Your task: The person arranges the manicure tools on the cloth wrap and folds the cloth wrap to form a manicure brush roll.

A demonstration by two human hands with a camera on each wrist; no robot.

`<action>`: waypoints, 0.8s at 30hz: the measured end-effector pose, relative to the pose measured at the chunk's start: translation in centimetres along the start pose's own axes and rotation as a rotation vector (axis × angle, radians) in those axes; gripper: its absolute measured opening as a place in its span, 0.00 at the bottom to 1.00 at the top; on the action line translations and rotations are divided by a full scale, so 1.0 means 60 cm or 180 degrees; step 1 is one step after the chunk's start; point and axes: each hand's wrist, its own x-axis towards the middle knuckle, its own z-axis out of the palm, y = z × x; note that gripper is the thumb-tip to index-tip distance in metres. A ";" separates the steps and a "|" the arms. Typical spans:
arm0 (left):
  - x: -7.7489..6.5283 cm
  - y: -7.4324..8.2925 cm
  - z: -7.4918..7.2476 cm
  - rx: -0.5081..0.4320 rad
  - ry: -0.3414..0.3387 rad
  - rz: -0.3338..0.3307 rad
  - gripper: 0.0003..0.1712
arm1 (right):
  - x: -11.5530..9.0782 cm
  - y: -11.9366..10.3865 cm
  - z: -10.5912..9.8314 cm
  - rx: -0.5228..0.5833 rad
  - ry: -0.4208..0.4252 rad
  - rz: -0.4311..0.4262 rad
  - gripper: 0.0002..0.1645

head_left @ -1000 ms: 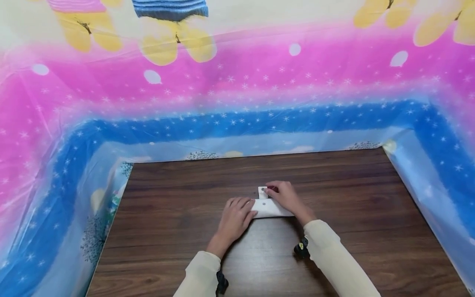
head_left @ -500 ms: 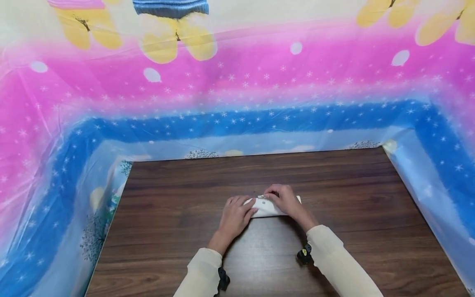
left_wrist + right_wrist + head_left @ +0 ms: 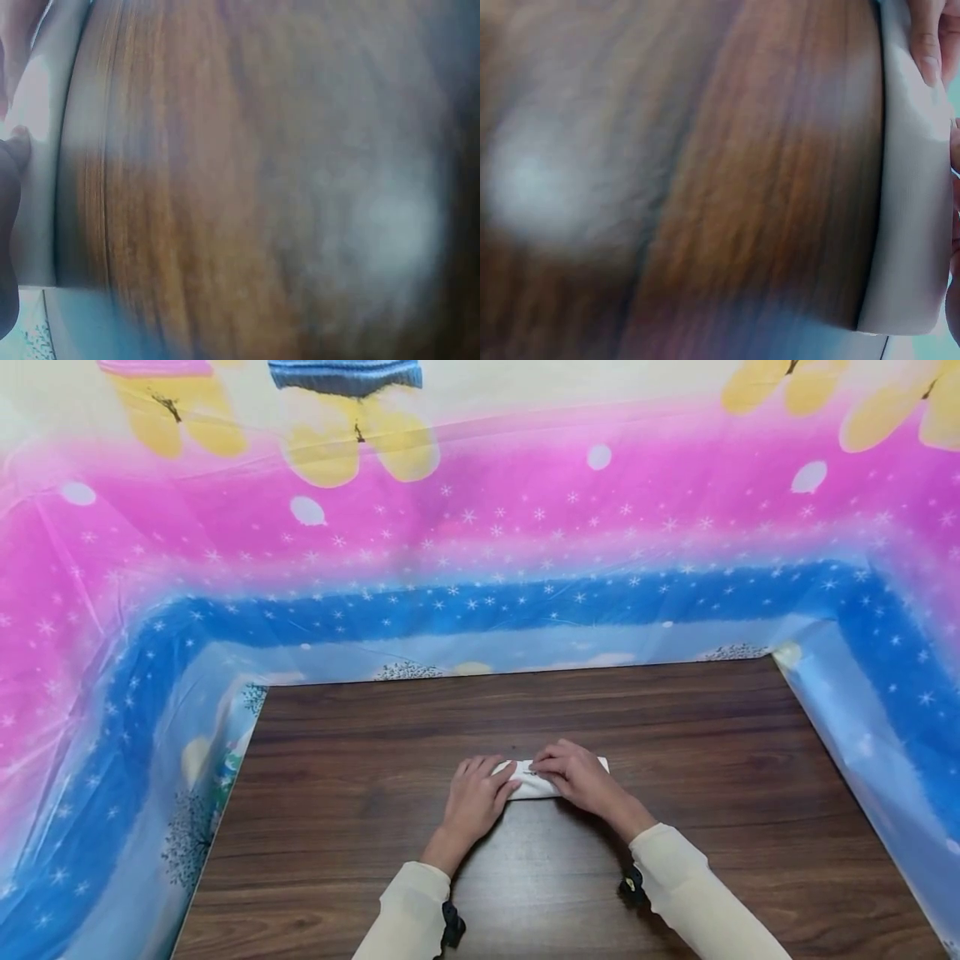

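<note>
A white pouch (image 3: 542, 788) with a short snap-fastener strap lies crosswise on the dark wooden table (image 3: 360, 752). My left hand (image 3: 474, 795) holds its left end, thumb along the near side and fingers over the top. My right hand (image 3: 583, 777) pinches the strap at the pouch's upper middle, with fingertips right at the snap. The right fingers hide most of the strap. In the left wrist view the pouch (image 3: 41, 172) runs down the left edge beside a fingertip. The right wrist view shows the pouch's smooth front (image 3: 913, 240) with a left-hand thumb (image 3: 928, 64) on it.
Printed fabric (image 3: 480, 543) in pink and blue hangs behind the table and along both sides. A small black camera sits on the left wrist (image 3: 452, 925) and another on the right wrist (image 3: 632, 887), below cream sleeves.
The strap, which stuck out beyond the pouch's far edge, has been folded toward me over the front. My right hand moved with it, nearer to me; the left hand stayed nearly still.
</note>
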 end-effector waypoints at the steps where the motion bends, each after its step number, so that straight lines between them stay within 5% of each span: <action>1: 0.000 0.001 0.000 0.0016 0.0012 0.0004 0.20 | -0.001 0.000 -0.001 -0.0068 0.0003 -0.0097 0.11; 6: 0.001 0.005 0.000 0.0057 0.0033 -0.0041 0.19 | -0.008 -0.005 -0.007 -0.0697 -0.0091 -0.0609 0.16; 10: 0.002 0.008 -0.002 -0.0176 -0.0102 -0.0171 0.20 | -0.018 -0.007 -0.001 -0.0765 -0.0102 -0.0564 0.15; 13: 0.010 0.010 -0.008 -0.0626 -0.0268 -0.0420 0.20 | -0.022 -0.009 0.009 -0.0239 0.0062 -0.0034 0.09; 17: 0.022 0.012 -0.015 -0.1028 -0.0425 -0.0695 0.21 | -0.009 -0.012 0.015 0.0663 0.0282 0.1017 0.03; 24: 0.018 0.013 -0.011 -0.1040 -0.0145 -0.0604 0.19 | 0.033 -0.009 -0.009 0.1411 -0.0310 0.2228 0.10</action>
